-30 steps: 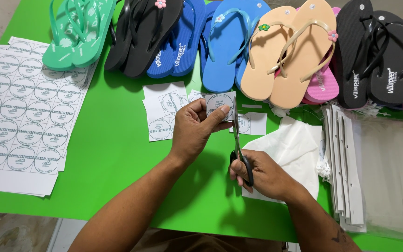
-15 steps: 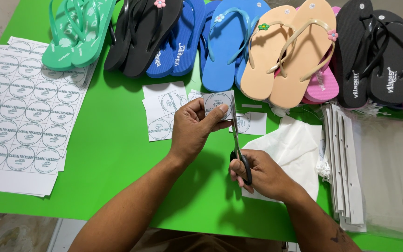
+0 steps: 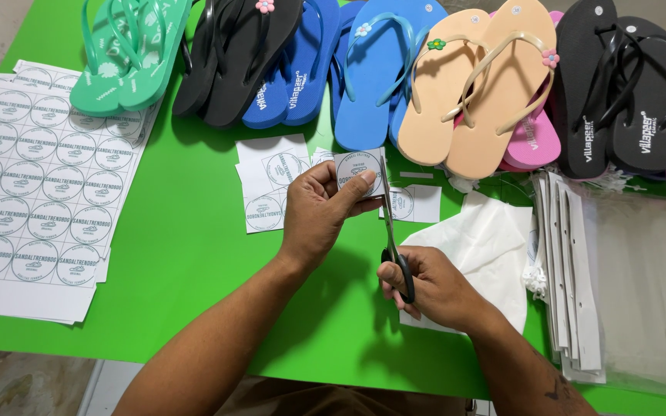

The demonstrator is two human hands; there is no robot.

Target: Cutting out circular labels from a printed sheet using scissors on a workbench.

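Sticker square sits pinched in left hand fingers, directly above the right hand, whose scissors point straight up along its right edge.

A white sheet of round labels lies left of the small cut label, with white label scraps beside it.

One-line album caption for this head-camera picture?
Left hand holds a round-printed label while right hand cuts it with scissors.
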